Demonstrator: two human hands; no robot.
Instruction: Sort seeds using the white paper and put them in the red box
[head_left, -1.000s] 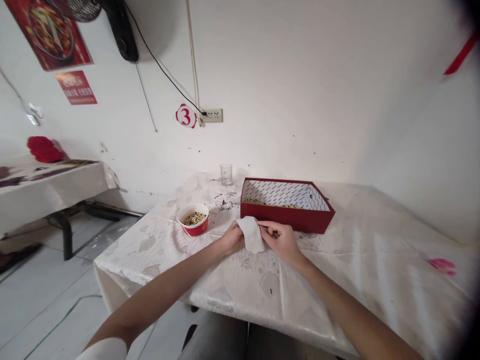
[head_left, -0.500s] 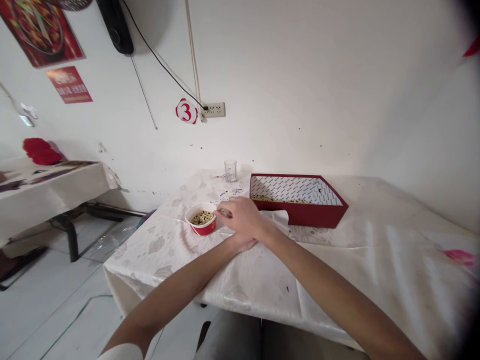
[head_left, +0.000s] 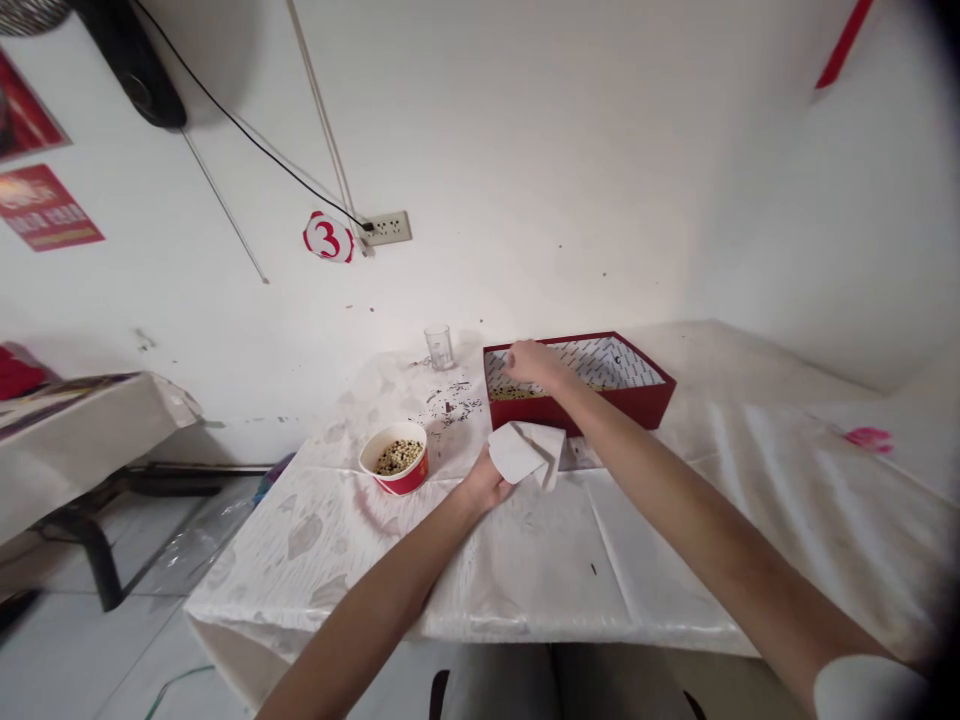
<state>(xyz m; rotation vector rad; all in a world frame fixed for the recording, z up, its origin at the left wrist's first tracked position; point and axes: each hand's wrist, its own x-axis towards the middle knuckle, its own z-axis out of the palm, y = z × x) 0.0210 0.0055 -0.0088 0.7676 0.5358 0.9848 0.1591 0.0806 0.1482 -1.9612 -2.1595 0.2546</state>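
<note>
My left hand (head_left: 490, 482) is closed on the lower left side of a folded white paper (head_left: 529, 455), just in front of a long red box. That red box (head_left: 600, 408) has a patterned white lining, with pale and dark grains or beans in its bottom. Over the box's left end is my right hand (head_left: 534, 362), its fingers curled together and pointing down; whatever they hold is too small to make out. Left of my left hand stands a red and white paper bowl (head_left: 393, 458) with similar mixed grains inside.
A clear glass (head_left: 439, 347) stands at the back of the cloth-covered table (head_left: 525, 580), by the wall. Small dark bits (head_left: 452, 408) are scattered between bowl and box. On the wall are a power socket (head_left: 388, 228) and a number 3 sign (head_left: 328, 238).
My right hand has moved from beside the bowl's right rim to above the red box's left end. The white paper in my left hand now shows more fully. The view has shifted right.
</note>
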